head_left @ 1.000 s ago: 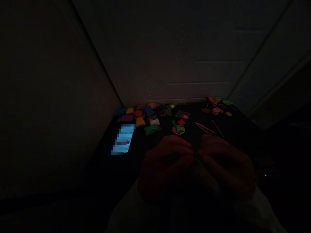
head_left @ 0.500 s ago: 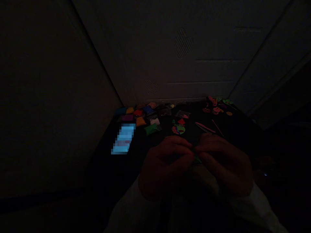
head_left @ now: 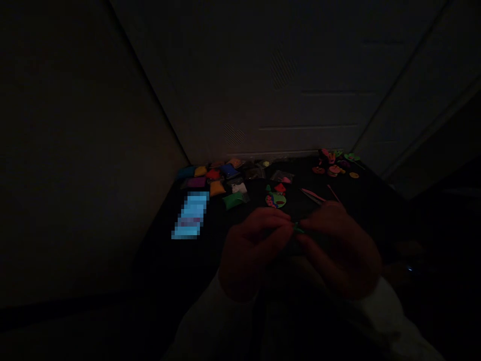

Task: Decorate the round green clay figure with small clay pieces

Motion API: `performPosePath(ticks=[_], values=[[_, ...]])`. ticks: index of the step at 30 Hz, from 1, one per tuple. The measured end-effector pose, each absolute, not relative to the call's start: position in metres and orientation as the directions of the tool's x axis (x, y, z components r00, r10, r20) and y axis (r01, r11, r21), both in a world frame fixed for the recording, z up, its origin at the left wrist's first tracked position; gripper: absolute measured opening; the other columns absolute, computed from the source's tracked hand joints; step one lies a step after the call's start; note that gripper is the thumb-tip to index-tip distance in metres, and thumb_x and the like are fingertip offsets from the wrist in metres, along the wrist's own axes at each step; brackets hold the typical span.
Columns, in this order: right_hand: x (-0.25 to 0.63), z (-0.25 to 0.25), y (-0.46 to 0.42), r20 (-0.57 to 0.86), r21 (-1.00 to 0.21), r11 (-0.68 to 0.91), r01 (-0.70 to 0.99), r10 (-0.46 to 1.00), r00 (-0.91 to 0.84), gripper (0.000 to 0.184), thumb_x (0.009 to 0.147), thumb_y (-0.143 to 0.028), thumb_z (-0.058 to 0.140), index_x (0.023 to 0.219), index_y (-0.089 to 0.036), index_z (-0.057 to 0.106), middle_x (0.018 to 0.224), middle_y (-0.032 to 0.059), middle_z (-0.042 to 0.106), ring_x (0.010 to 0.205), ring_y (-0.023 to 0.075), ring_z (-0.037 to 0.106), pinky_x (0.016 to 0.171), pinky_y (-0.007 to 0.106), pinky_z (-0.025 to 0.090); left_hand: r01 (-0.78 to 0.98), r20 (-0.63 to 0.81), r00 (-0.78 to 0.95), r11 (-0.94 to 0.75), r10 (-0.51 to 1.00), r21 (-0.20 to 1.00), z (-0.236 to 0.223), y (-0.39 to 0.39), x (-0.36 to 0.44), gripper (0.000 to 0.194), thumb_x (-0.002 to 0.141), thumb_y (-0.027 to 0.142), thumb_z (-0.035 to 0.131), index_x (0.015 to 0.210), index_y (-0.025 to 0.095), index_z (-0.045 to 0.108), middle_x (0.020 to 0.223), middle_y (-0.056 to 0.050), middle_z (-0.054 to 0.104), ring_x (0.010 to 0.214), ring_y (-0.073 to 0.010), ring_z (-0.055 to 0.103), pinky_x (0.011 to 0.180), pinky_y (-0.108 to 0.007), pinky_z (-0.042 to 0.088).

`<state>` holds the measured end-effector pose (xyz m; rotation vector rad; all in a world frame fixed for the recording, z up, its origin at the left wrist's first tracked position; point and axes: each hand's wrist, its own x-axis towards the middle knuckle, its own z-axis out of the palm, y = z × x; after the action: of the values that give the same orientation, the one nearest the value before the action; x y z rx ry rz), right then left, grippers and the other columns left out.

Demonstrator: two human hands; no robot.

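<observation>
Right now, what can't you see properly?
Head view: exact shape of the green piece, tiny and dim at the left hand.
Head view: what's on the bright screen, behind blocky blur.
Head view: near end of the thin pink stick, behind the right hand.
Head view: rest of the right sleeve, cut by bottom edge.

Left of centre, a glowing phone [head_left: 190, 215] with a pixelated screen lies on a dark table [head_left: 216, 223]. In the upper middle, a panel [head_left: 323, 110] bears 2 striped hearts [head_left: 283, 67]. Right of centre sit small colourful figures [head_left: 332, 170] and a yellow disc [head_left: 353, 175].
</observation>
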<state>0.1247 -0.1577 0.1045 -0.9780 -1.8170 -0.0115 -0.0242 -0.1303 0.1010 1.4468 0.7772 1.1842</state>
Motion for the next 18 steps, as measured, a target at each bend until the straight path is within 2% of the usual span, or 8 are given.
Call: performPosePath(ticks=[7,13,18], values=[[0.125,0.106,-0.158,0.773,-0.407,0.656,0.636,0.618,-0.142,0.02,0.068,-0.011,0.057,0.086,-0.018,0.053,0.076,0.0032,0.057,0.072,0.0147,0.054,0.077,0.041,0.038,-0.071,0.259,0.299,-0.249,0.918,0.966,0.103,-0.131,-0.023,0.006,0.07,0.021,0.057,0.071,0.02,0.063,0.086,0.0,0.059,0.086,-0.0114,0.053,0.08,-0.023,0.042],[0.127,0.106,-0.158,0.768,-0.46,0.682,0.569,0.627,-0.13,0.018,0.067,-0.012,0.058,0.084,-0.018,0.055,0.076,0.0021,0.058,0.074,0.0141,0.054,0.079,0.038,0.039,-0.055,0.33,0.293,-0.329,0.897,0.943,0.101,-0.127,-0.029,0.014,0.071,0.019,0.056,0.08,0.026,0.063,0.09,0.003,0.057,0.09,-0.0094,0.051,0.081,-0.02,0.04],[0.13,0.107,-0.158,0.709,-0.512,0.698,0.501,0.672,-0.211,0.018,0.068,-0.012,0.058,0.085,-0.017,0.056,0.078,0.0021,0.058,0.075,0.0127,0.054,0.076,0.033,0.04,0.018,0.377,0.374,-0.413,0.847,0.911,0.108,-0.125,-0.037,0.02,0.069,0.017,0.058,0.084,0.028,0.063,0.096,0.002,0.056,0.091,-0.0106,0.051,0.083,-0.021,0.04]])
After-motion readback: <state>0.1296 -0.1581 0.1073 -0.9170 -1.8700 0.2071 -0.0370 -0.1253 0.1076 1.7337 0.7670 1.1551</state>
